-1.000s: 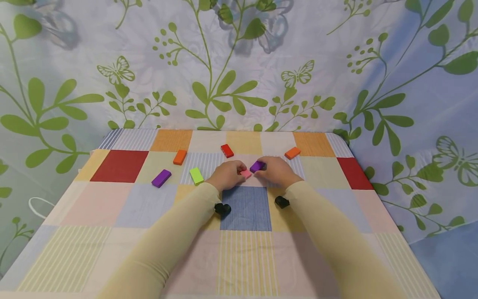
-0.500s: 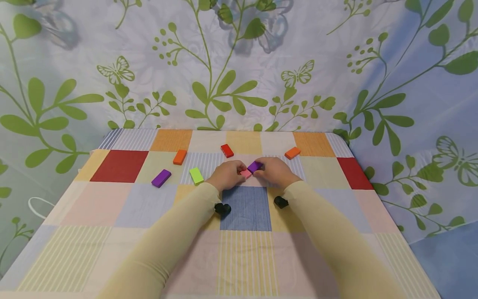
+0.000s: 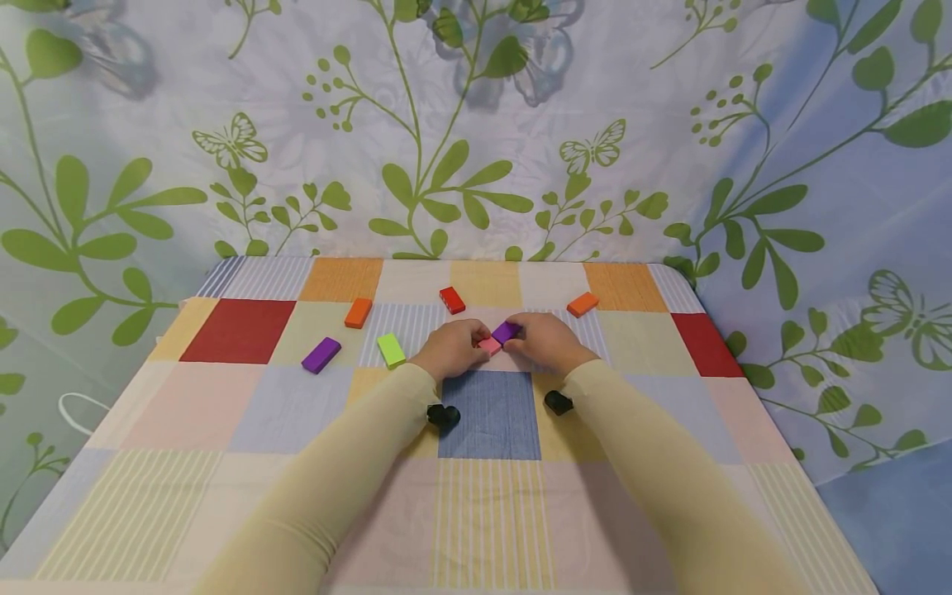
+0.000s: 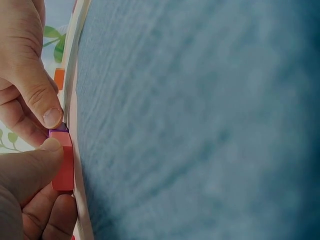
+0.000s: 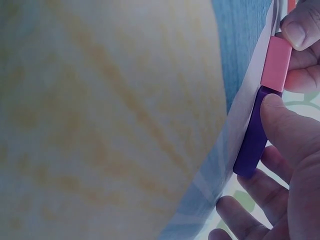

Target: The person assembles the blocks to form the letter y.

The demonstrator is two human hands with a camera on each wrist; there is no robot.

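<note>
Near the middle of the table my left hand [image 3: 454,347] pinches a small pink rectangular block [image 3: 490,346] between thumb and fingers. My right hand [image 3: 550,339] holds a purple rectangular block [image 3: 506,332] the same way. In the right wrist view, one end of the purple block [image 5: 251,135] meets an end of the pink block [image 5: 276,64], the two at a slight angle. From the left wrist, the pink block [image 4: 62,165] shows large, and only a sliver of purple appears beyond it under the right thumb. Fingers hide parts of both blocks.
Left of the hands lie a lime-green block [image 3: 391,351], another purple block [image 3: 321,354] and an orange block [image 3: 359,313]. Behind them are a red block [image 3: 452,300] and, to the right, a second orange block [image 3: 583,304]. A patchwork cloth [image 3: 491,529] covers the table.
My right hand has moved slightly left with the purple block, closing the small gap to the pink block. The left hand and its pink block have stayed in place.
</note>
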